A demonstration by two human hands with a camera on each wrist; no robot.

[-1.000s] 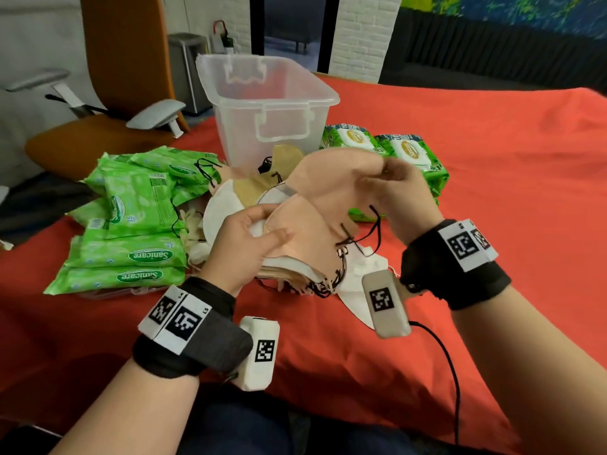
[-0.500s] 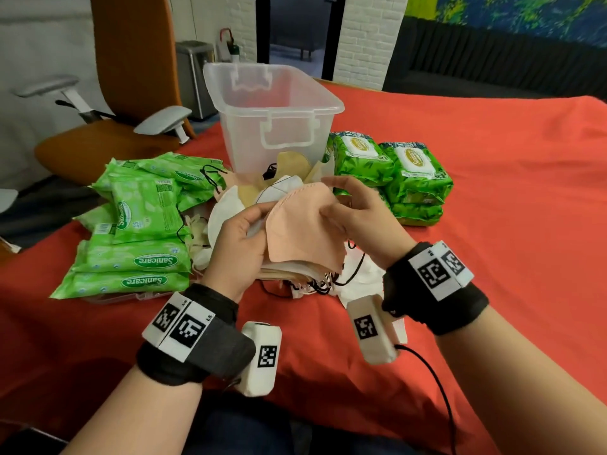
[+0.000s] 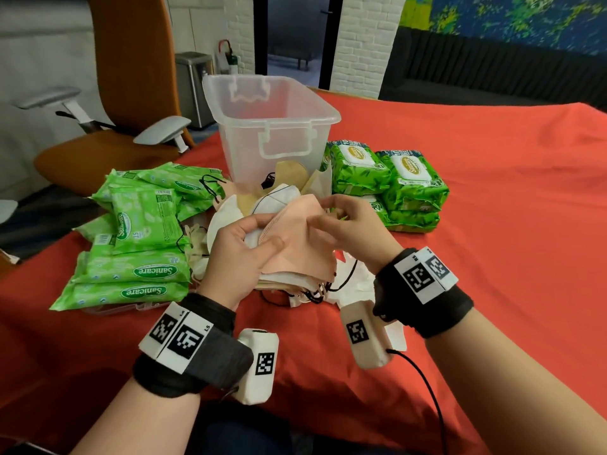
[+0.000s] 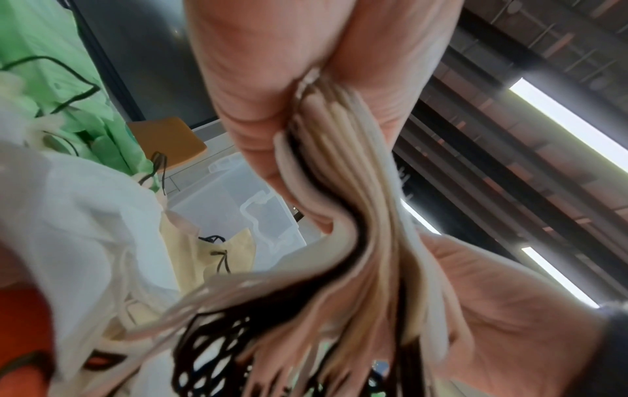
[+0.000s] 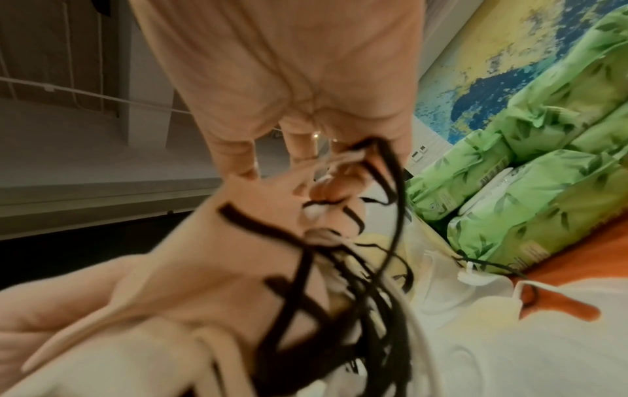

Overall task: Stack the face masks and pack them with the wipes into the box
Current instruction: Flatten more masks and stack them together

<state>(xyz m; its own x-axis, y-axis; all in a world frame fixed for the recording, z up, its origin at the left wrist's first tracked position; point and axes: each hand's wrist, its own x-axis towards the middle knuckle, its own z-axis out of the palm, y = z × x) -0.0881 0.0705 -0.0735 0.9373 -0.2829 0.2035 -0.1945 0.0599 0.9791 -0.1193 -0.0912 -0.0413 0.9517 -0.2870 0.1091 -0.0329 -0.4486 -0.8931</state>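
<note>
Left hand [image 3: 241, 254] grips mask stack [image 3: 295, 247], thumb on top pink mask. Right hand [image 3: 349, 229] pinches stack's far edge. Stack held above loose masks [image 3: 285, 195], partly hiding them. Box [image 3: 262, 126] behind; contents unclear. Wipes [image 3: 141, 224] either side.
</note>
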